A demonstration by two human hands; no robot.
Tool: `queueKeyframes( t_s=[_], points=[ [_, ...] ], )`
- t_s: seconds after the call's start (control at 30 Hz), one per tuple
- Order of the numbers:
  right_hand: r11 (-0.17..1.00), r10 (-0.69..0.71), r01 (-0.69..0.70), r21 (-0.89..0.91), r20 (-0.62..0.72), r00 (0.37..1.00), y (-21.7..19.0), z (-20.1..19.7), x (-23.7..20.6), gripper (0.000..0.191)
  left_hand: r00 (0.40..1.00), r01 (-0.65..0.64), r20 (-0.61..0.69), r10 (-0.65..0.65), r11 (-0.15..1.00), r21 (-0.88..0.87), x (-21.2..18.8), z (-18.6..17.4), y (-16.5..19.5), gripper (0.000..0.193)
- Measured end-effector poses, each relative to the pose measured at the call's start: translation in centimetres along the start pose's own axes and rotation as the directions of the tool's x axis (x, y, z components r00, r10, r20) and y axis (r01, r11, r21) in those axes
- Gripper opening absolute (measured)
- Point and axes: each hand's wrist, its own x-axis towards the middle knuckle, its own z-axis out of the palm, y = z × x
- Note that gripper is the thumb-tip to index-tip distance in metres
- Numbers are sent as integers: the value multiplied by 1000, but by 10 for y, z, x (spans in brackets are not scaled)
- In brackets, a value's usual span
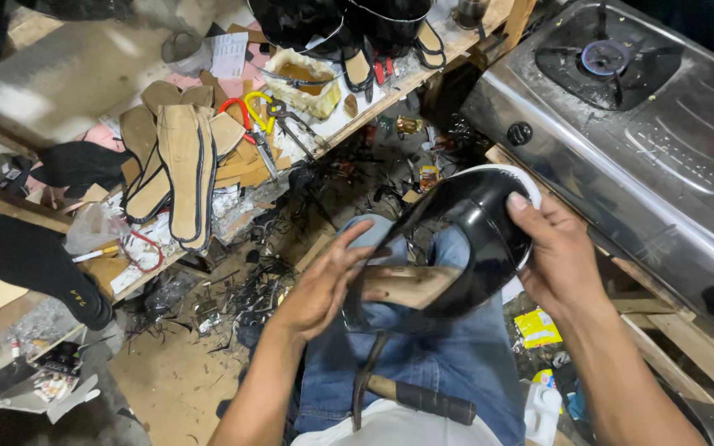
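Cluttered workbench (68, 74) behind; black shoe (464, 239) over lap, toe up-right; right hand (559, 260) grips toe; left hand (324, 289) open against heel

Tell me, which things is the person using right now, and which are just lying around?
In use:
- glossy black shoe upper on a wooden form
- left hand, pressing its edge
- right hand, with a grip round its toe end

Lying about:
- wooden-handled hammer across the lap
- tan flat insoles on the bench
- red-handled pliers
- steel gas stove
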Motion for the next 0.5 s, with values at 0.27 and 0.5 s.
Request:
queueKeyframes(
  t_s=[0.27,0.5],
  points=[
    [963,269,-259,78,-187,945,61,-31,-11,21,896,36,-440,59,978,205,-16,-21,-24,65],
    [968,250,-244,60,-308,918,114,-62,-39,28,817,55,-487,309,798,600,-30,12,-57,57]
  ],
)
